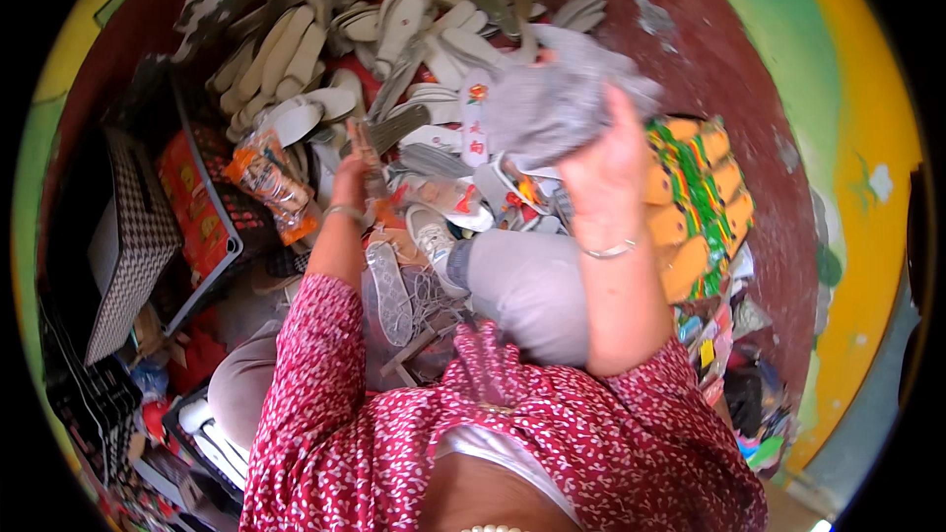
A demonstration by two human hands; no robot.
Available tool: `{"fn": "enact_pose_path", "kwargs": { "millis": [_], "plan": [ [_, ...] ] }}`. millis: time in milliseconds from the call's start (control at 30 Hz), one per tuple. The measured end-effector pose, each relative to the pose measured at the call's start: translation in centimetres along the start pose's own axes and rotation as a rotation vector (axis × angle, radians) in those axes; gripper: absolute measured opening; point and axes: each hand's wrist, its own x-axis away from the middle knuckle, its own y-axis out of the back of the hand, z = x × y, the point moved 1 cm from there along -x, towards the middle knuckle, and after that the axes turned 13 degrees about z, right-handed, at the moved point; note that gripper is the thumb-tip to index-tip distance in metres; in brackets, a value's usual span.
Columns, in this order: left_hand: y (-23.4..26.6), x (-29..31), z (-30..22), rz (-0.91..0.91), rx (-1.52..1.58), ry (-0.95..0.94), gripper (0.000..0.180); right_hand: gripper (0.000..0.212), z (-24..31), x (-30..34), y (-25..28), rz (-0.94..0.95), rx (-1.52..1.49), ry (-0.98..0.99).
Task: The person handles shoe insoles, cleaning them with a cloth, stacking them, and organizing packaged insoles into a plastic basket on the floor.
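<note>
My right hand (pixel 606 163) is raised over the right side of the pile, its fingers closed round a crumpled light-grey bundle (pixel 567 103) that looks like cloth and is slightly blurred. Next to the bundle's left edge is a pale insole (pixel 475 118) with a red flower and red marks; whether the two touch I cannot tell. Lower and to the left, my left hand (pixel 355 172) reaches into the pile with fingers stretched out, beside clear wrapping and grey insoles (pixel 399 126). No firm grip shows there.
Many loose insoles (pixel 399 30) are heaped against the dark red wall (pixel 729 59). Bundled orange-yellow insoles (pixel 724 202) lie at right. An orange packet (pixel 271 187) and a dark-rimmed box (pixel 202 207) stand left. A white shoe (pixel 431 241) is near my knee.
</note>
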Motion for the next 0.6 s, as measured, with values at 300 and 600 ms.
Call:
{"fn": "enact_pose_path", "kwargs": {
  "millis": [300, 600],
  "plan": [
    [-20.5, 15.9, -18.5, 0.457, 0.601, -0.471, 0.078, 0.042, -3.7, 3.0, -6.4, 0.229, 0.175, 0.220],
    [-23.7, 24.9, -24.2, 0.496, 0.565, -0.446, 0.062, 0.036, -4.8, 8.3, -13.4, 0.393, 0.282, 0.305]
  ]
}}
